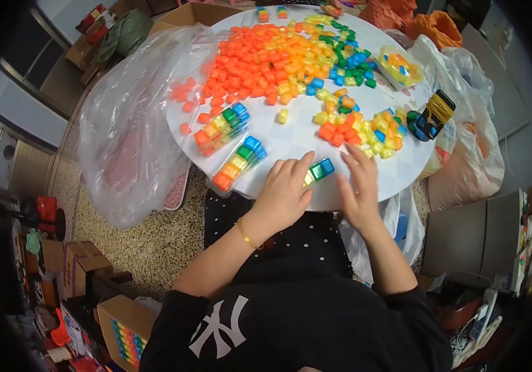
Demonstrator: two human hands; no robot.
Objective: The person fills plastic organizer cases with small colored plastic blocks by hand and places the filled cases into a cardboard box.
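Near the front edge of the round table, my left hand (286,193) is closed over one end of a short row of translucent cubes (322,169). Blue, green and pale yellow cubes show beyond its fingers; the other end is hidden under the hand. My right hand (360,189) is just right of the row, thumb and fingers apart, holding nothing. Beyond it lies a small pile of mixed red, yellow and blue cubes (340,131). To the left, two rainbow-ordered packs of cubes, a nearer pack (239,163) and a farther pack (222,128), lie in clear wrapping.
A big heap of cubes (266,59) covers the table's far side. A yellow-rimmed container (399,68) and a black object wound with yellow cord (434,115) stand at the right. Plastic bags (136,124) hang against the left edge. A cardboard box (123,328) holds more coloured packs.
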